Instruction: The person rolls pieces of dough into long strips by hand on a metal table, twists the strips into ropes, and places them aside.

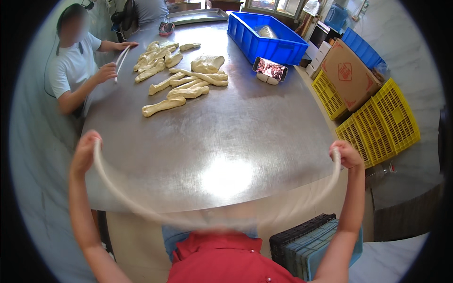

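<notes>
A long rope of pale dough (122,196) hangs between my two hands in a wide curve, blurred by motion along its middle. My left hand (86,152) grips one end above the left side of the steel table (269,131). At the table's right edge, my right hand (347,154) is closed around the other end. The sagging middle of the rope passes in front of my red shirt, off the table's near edge. Farther up the table lies a group of thick dough strips (187,92), several of them overlapping. A wider lump of dough (207,64) rests behind them.
A person (72,60) at the left holds a thin dough strip (122,62). A blue plastic crate (276,51) and a propped phone (270,69) stand at the back right. Yellow crates (384,122) and a cardboard box (350,74) line the right side. Stacked crates (311,247) sit low right.
</notes>
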A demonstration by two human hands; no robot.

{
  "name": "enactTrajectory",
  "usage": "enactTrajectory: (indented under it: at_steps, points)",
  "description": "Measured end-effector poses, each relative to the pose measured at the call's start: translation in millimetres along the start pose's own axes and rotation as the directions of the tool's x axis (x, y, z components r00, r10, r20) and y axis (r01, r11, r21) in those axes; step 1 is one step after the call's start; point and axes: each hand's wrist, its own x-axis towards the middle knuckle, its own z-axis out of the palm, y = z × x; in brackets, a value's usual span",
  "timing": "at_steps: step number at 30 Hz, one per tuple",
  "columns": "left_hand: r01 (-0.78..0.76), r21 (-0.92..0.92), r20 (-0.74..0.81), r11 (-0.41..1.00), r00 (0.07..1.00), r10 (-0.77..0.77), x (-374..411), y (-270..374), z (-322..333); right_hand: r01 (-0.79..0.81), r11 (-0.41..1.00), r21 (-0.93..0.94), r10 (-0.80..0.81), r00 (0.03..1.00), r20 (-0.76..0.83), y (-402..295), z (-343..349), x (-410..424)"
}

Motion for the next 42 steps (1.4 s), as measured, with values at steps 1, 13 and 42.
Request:
enactTrajectory:
  at_steps: [1, 13, 42]
  points:
    - [0.171, 0.162, -0.004, 0.972, 0.985, -0.173, -3, -47, -47, -0.158, 0.952, -0.262, 0.095, 0.966, -0.238, 35, -21, -2]
    - [-0.156, 0.927, -0.102, 0.343, 0.773, 0.627, 32, -95, 194, -0.060, 0.363, -0.930, -0.710, 0.629, -0.318, 107, 226, 38]
    - [0.093, 0.977, -0.169, 0.193, 0.887, 0.429, 23, -116, 178, -0.040, 0.387, -0.921, -0.655, 0.691, -0.305, 140, 199, 60]
